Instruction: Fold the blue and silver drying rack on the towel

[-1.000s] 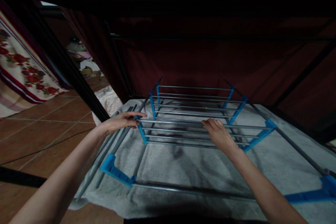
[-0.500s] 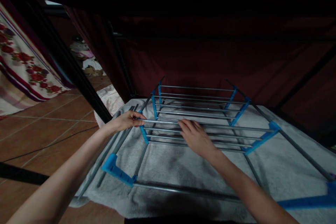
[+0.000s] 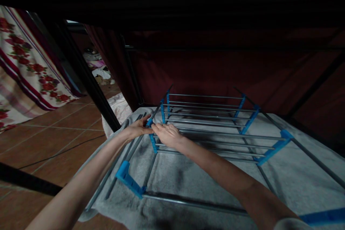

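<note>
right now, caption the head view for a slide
Two bare hands, left and right, meet at a blue bracket on a metal-tube rack

Right hand: you slid your right hand along the front steel rod, from mid-span to its left end, bringing it just beside your left hand. Left hand: your index finger rose from the rod end and extended past the top of the blue bracket. View: your camera shifted; the rack sat lower in frame, and a sleeve appeared on your right arm.
</note>
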`<state>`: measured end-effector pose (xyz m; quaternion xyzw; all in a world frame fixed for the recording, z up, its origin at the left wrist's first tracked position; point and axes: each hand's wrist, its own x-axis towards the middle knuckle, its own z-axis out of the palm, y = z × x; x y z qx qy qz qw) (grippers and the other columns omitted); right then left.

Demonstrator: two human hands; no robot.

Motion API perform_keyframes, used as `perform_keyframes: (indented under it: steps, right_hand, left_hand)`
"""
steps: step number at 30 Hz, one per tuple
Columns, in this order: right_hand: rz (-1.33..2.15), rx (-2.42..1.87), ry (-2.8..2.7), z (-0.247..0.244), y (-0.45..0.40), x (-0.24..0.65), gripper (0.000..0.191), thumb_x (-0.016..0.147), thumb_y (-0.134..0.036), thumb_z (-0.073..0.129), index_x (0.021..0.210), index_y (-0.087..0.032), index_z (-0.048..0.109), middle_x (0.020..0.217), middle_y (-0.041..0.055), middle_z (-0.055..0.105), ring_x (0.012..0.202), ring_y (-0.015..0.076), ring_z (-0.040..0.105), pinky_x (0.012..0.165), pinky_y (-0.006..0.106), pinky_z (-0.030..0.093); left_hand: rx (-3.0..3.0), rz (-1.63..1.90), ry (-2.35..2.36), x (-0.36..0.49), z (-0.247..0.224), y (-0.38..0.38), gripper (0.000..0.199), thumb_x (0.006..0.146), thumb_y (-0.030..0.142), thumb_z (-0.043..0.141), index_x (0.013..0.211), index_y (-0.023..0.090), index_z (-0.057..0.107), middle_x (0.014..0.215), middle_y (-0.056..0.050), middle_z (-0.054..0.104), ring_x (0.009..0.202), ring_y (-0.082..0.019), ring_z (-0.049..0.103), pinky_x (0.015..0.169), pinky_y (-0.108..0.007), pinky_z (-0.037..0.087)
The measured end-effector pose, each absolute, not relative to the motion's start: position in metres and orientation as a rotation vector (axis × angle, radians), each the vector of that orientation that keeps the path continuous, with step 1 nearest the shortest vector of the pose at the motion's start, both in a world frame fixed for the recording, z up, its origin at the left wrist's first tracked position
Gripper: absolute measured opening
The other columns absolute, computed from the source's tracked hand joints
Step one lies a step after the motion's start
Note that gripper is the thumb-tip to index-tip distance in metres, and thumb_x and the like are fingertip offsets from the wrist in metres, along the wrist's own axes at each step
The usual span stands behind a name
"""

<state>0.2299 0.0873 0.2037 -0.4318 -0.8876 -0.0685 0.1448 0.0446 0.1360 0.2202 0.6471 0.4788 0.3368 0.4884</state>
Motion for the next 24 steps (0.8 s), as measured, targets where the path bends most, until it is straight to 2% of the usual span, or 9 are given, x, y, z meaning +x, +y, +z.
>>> perform_keyframes:
  steps: [4, 7, 11, 18, 24]
  right_hand:
    - [-0.122, -1.303, -2.595, 0.209, 0.087, 0.232, 0.04, 0.099, -0.011, 0.033, 0.135, -0.019, 0.049, 0.123, 0.0111, 0.067, 0.098, 0.0236, 0.07, 0.08, 0.039, 0.055]
    - [-0.067, -1.315, -2.617, 0.213, 0.091, 0.233, 0.038, 0.097, -0.012, 0.037, 0.131, -0.02, 0.052, 0.12, 0.0115, 0.068, 0.096, 0.0239, 0.07, 0.079, 0.039, 0.055]
    - [-0.039, -1.344, -2.641, 0.212, 0.097, 0.235, 0.04, 0.096, -0.011, 0.037, 0.132, -0.022, 0.051, 0.122, 0.0115, 0.067, 0.097, 0.0245, 0.07, 0.079, 0.041, 0.056]
    - [-0.019, -1.389, -2.667, 0.21, 0.098, 0.237, 0.044, 0.094, -0.012, 0.04, 0.136, -0.024, 0.047, 0.125, 0.0092, 0.066, 0.101, 0.024, 0.07, 0.083, 0.039, 0.055]
    - [-0.025, -1.356, -2.653, 0.209, 0.1, 0.237, 0.04, 0.096, -0.013, 0.035, 0.132, -0.022, 0.05, 0.125, 0.0097, 0.067, 0.101, 0.025, 0.07, 0.082, 0.041, 0.055]
  left_hand:
    - [1.423, 0.731, 1.031, 0.045, 0.219, 0.132, 0.078, 0.052, 0.018, 0.084, 0.127, 0.021, 0.063, 0.103, -0.004, 0.075, 0.099, -0.028, 0.07, 0.086, -0.037, 0.056]
    - [1.384, 0.722, 1.024, 0.046, 0.218, 0.131, 0.064, 0.053, 0.012, 0.078, 0.116, 0.021, 0.067, 0.09, -0.001, 0.074, 0.084, -0.024, 0.07, 0.077, -0.032, 0.056]
    - [1.371, 0.754, 1.052, 0.048, 0.217, 0.13, 0.061, 0.052, 0.01, 0.075, 0.112, 0.02, 0.066, 0.084, 0.001, 0.073, 0.082, -0.022, 0.069, 0.075, -0.028, 0.054]
    - [1.301, 0.766, 1.053, 0.051, 0.221, 0.122, 0.069, 0.051, 0.013, 0.078, 0.117, 0.02, 0.062, 0.08, 0.002, 0.071, 0.071, -0.018, 0.066, 0.073, -0.03, 0.053]
    - [1.443, 0.784, 1.118, 0.049, 0.219, 0.123, 0.053, 0.059, 0.028, 0.082, 0.11, 0.02, 0.069, 0.088, 0.0, 0.071, 0.081, -0.018, 0.065, 0.076, -0.028, 0.051]
